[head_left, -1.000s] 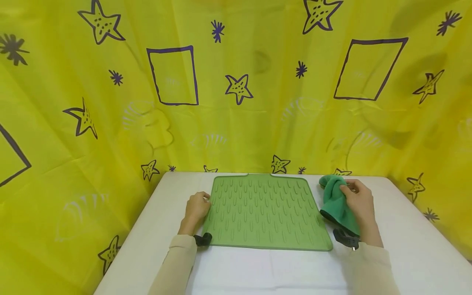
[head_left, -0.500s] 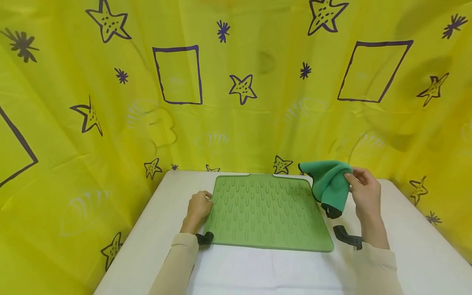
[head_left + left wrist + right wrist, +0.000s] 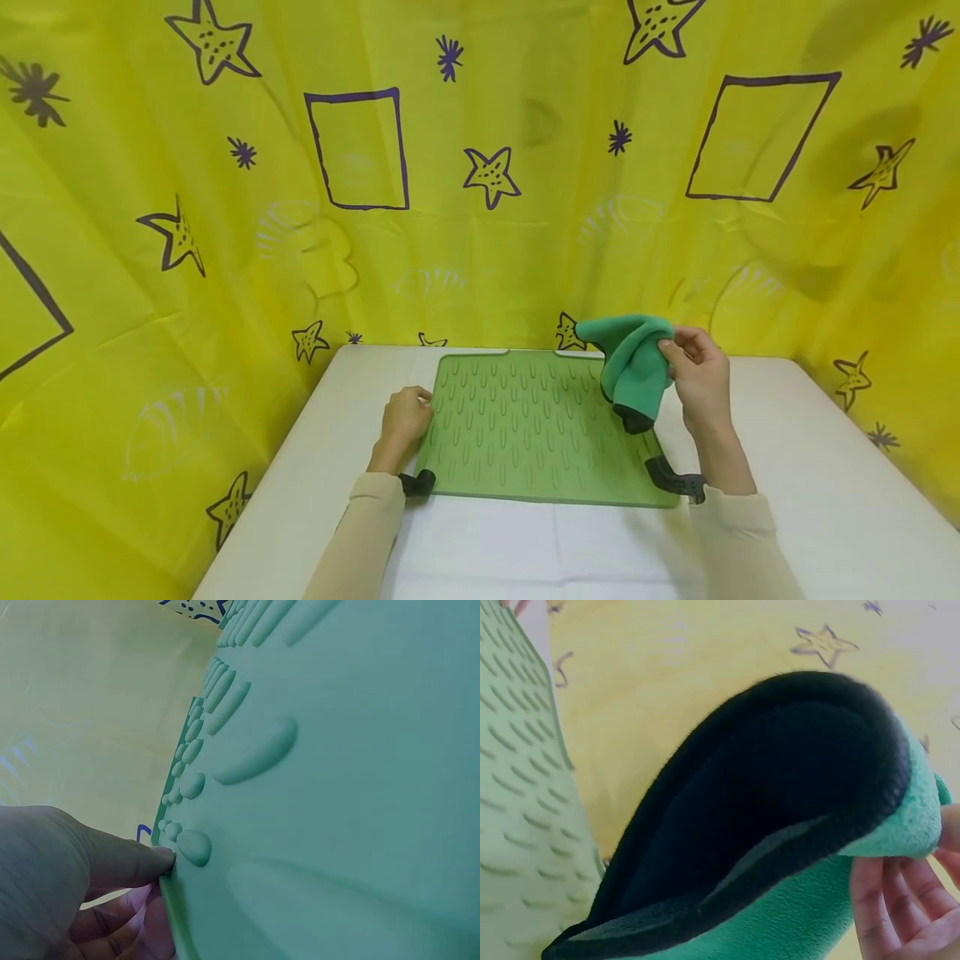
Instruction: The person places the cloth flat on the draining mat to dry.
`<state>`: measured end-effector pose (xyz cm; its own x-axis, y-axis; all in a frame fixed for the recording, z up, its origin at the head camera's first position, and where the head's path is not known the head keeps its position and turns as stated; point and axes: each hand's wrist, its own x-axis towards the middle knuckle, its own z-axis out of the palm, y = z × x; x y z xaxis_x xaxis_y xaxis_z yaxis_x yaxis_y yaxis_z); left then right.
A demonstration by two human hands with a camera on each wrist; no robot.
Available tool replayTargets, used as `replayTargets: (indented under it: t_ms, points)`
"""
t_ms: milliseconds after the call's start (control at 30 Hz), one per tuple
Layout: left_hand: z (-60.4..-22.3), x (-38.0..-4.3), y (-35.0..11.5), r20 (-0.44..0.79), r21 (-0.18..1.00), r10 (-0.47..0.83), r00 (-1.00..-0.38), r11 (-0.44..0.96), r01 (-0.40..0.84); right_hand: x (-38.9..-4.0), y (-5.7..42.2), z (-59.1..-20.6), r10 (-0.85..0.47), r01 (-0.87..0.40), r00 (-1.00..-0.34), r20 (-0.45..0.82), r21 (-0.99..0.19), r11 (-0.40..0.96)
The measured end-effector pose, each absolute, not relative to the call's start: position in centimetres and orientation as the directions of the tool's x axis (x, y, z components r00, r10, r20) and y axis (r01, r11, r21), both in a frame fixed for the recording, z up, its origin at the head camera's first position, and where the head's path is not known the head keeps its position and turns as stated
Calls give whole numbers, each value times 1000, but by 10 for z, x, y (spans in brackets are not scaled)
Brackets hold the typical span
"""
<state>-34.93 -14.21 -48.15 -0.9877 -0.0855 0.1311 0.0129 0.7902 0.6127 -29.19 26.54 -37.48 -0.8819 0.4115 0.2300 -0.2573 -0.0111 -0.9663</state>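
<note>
Steady green mat (image 3: 510, 433) at far edge of table (image 3: 813, 454), pinched in left hand (image 3: 406, 413), and spread green cloth (image 3: 639, 367), pinched aloft in right hand (image 3: 702, 375) by mat's right side, before lowering.

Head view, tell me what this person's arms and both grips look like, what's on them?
The left sleeve and right sleeve are long, plain and beige. The left grip and right grip are bare hands, ungloved. At the wrists sit a black left attachment, round-ended, and a bent black right attachment. No cables show.
</note>
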Motion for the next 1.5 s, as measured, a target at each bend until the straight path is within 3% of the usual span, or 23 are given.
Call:
replayTargets:
  t_ms: [233,700,1000,1233,1500]
  points:
    - [-480,-349,-140,149,609,-98,-984,793,13,-296,236,-376,394,-250,-892,223,-968,-18]
    - [-481,-350,-142,128,614,-99,-987,789,0,-296,191,-397,244,-256,-928,281,-958,130]
    - [-481,-349,-142,132,615,-103,-986,788,0,-302,176,-414,214,-281,-927,306,-949,139]
    - [-481,-349,-141,139,615,-102,-985,788,5,-309,171,-428,207,-206,-948,243,-961,187]
    - [-480,-348,-141,135,614,-100,-986,789,4,-314,169,-448,118,-94,-983,144,-932,351]
